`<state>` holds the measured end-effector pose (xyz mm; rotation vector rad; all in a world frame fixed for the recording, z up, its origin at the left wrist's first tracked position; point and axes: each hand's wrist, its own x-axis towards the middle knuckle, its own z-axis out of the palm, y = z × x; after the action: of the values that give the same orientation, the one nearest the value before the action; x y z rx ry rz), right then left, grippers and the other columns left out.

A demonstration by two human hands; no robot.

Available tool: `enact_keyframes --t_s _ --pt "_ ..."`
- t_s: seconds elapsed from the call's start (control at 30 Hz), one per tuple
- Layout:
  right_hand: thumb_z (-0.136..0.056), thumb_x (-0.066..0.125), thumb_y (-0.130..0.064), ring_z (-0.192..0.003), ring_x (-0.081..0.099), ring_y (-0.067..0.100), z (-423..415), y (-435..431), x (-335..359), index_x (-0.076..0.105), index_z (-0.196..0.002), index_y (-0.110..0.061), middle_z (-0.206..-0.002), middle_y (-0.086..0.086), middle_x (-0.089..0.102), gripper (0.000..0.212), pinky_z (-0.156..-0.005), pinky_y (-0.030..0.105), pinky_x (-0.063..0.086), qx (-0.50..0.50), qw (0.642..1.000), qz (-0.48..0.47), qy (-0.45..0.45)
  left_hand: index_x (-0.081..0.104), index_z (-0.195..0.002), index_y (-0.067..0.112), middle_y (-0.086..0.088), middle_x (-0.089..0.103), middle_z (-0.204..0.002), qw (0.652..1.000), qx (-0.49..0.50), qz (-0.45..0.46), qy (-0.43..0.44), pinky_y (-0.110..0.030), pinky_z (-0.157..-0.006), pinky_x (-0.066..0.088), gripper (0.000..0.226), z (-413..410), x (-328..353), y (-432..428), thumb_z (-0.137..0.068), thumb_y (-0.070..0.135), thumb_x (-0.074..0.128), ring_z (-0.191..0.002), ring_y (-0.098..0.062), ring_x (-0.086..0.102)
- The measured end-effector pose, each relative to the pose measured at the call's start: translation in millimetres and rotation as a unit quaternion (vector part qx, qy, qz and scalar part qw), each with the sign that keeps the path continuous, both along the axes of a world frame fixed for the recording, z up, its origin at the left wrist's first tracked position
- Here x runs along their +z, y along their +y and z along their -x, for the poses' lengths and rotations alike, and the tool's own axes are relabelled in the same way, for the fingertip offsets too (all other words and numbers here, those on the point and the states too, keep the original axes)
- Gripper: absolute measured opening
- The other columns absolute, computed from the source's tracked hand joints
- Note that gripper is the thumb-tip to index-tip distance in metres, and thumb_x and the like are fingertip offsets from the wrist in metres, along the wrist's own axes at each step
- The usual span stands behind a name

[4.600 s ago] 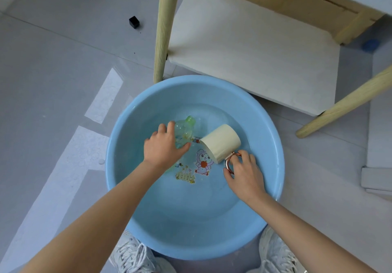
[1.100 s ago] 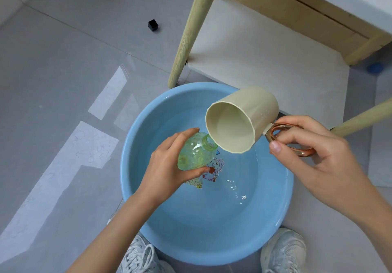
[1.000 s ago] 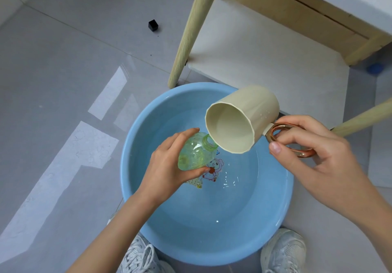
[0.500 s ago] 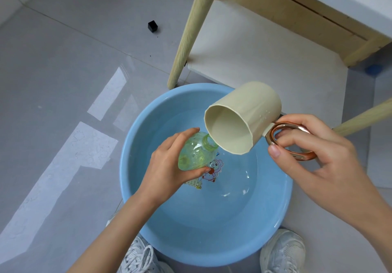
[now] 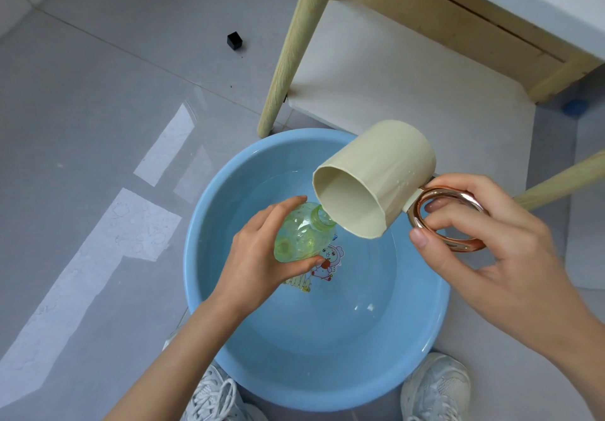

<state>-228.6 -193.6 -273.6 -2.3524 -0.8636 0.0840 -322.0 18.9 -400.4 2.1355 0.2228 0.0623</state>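
Note:
A blue basin (image 5: 209,224) with shallow water and a cartoon sticker on its bottom stands on the floor between my feet. My left hand (image 5: 258,257) grips a small clear green bottle (image 5: 302,235) above the water, its open neck tilted up to the right. My right hand (image 5: 484,244) holds the copper ring handle (image 5: 447,221) of a beige cup (image 5: 376,181). The cup is tipped on its side, its open mouth facing me, its lower rim right over the bottle's neck.
Pale wooden table legs (image 5: 298,44) rise just behind the basin, with a white shelf board (image 5: 409,77) low between them. A small black cube (image 5: 234,41) lies on the grey tiled floor to the far left. My white sneakers (image 5: 435,388) flank the basin's near rim.
Since the earliest frame, both hands lifted the bottle and cup out of the water. Over the last second the cup has tipped slightly further over the bottle's neck; the bottle stays put.

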Motion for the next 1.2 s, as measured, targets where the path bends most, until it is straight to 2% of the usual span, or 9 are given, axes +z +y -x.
enact_keyframes --t_s 0.43,0.9,1.2 --pt "-0.087 0.057 -0.031 -0.090 0.057 0.003 1.2 1.4 0.2 0.065 -0.074 -0.006 -0.106 0.009 0.056 0.029 -0.077 0.006 0.040 0.007 1.000 -0.001 -0.019 0.042 -0.133 0.036 0.023 0.054 -0.122 1.000 0.004 0.007 0.001 -0.009 -0.093 0.034 0.077 -0.8 0.6 -1.1 -0.067 0.049 0.079 -0.115 -0.001 0.048" --pt "-0.088 0.057 -0.031 -0.088 0.056 0.010 1.3 1.1 1.6 0.065 -0.074 -0.006 -0.108 0.011 0.055 0.029 -0.076 0.008 0.043 0.012 0.999 0.009 -0.031 0.041 -0.133 0.036 0.022 0.054 -0.123 1.000 0.004 0.005 -0.005 -0.015 -0.094 0.037 0.078 -1.2 -0.1 -1.0 -0.067 0.048 0.080 -0.115 -0.003 0.049" --pt "-0.087 0.057 -0.030 -0.088 0.055 0.011 1.1 0.9 1.1 0.065 -0.074 -0.005 -0.109 0.012 0.055 0.030 -0.076 0.011 0.043 0.013 0.999 0.013 -0.043 0.040 -0.133 0.038 0.022 0.055 -0.121 1.000 0.004 0.007 -0.004 -0.011 -0.093 0.035 0.077 -1.8 0.0 -1.4 -0.067 0.050 0.079 -0.114 -0.002 0.049"
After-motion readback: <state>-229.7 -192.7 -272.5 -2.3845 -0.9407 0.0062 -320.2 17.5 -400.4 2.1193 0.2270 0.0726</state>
